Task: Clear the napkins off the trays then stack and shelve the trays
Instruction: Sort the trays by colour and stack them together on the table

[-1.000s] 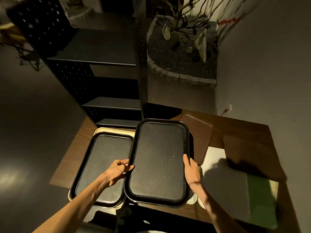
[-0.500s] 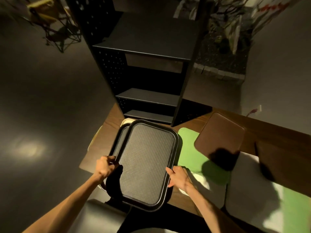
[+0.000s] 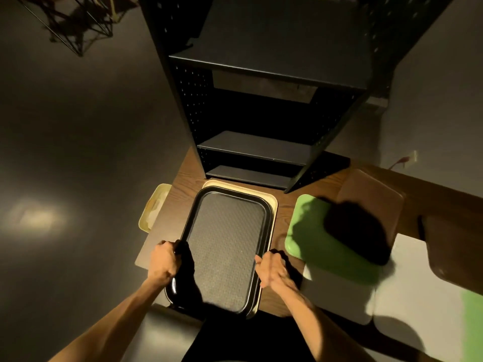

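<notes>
A black tray (image 3: 224, 246) lies on top of a stack, with another black rim and a cream tray (image 3: 271, 205) showing under it, at the near left of the wooden table (image 3: 282, 231). My left hand (image 3: 163, 262) grips the black tray's left rim. My right hand (image 3: 271, 270) holds its right rim with curled fingers. To the right lie a green tray (image 3: 308, 231), a brown tray (image 3: 371, 197), a white tray (image 3: 337, 293) and further trays. No napkin shows on the black tray.
A black shelf unit (image 3: 261, 147) with several bare shelves stands right behind the stack. A pale bin (image 3: 154, 207) with light scraps inside sits off the table's left edge. Dark floor spreads to the left. A wire-frame object (image 3: 78, 24) stands at far left.
Both hands carried the black tray leftward and set it onto the other black tray over the cream one. The view swung left and down, facing the shelf unit.
</notes>
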Motion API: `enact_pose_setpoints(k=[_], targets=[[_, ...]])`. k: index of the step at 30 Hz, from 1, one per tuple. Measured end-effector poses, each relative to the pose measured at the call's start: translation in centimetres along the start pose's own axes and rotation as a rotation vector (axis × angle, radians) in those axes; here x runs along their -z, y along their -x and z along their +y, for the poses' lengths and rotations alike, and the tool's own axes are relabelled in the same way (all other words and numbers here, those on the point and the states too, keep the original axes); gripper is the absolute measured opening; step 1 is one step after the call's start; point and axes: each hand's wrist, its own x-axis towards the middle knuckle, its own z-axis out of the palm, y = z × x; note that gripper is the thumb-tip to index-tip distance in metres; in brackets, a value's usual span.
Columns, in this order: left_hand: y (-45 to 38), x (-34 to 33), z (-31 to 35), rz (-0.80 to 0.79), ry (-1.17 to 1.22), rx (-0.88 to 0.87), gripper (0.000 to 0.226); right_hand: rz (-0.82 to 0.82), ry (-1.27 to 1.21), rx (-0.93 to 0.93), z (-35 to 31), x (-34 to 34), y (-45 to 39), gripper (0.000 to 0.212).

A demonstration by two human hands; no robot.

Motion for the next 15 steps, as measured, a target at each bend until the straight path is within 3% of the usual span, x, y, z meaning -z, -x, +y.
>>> enact_pose_setpoints(k=[2,7,11,15], targets=[[-0.3,-0.6,-0.1,-0.014,-0.025,-0.026,0.018,0.018,0.125,0.014,0.3,0.1,-0.4,0.023],[-1.4,-2.4,-1.7,-0.084,-0.001,0.012,0.013,0.07,0.13,-0.005,0.9,0.2,-1.0,0.032],[-2.6,-3.3,-2.8,-0.107,-0.015,0.018,0.015,0.059,0.044,-0.009,0.8,0.0,-1.9,0.018],[-2.4,-2.4,-1.6,-0.127,-0.031,0.054,0.024,0.031,0.07,0.019,1.6,-0.2,-3.2,0.021]])
